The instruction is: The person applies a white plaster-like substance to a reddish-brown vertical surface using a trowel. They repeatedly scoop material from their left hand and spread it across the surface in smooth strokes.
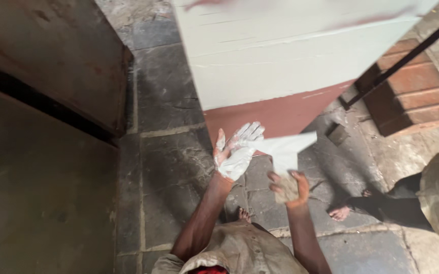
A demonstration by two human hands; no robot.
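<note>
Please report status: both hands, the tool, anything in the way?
Left hand open, coated in white paste. Right hand grips white-smeared trowel, blade touching left fingers. Panel ahead; another person's foot nearby.

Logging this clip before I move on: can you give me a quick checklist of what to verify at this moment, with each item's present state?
1. Left hand in view, coated in white paste: ok.
2. Right hand gripping the handle of the white scraper blade: ok.
3. Left hand touching the blade's edge: ok.
4. Blade apart from the white panel: ok, it hangs below it.
5. Paste loaded on the blade: cannot tell.
6. Bystander's foot clear of the hands: ok, off to the right on the stone floor.
</note>
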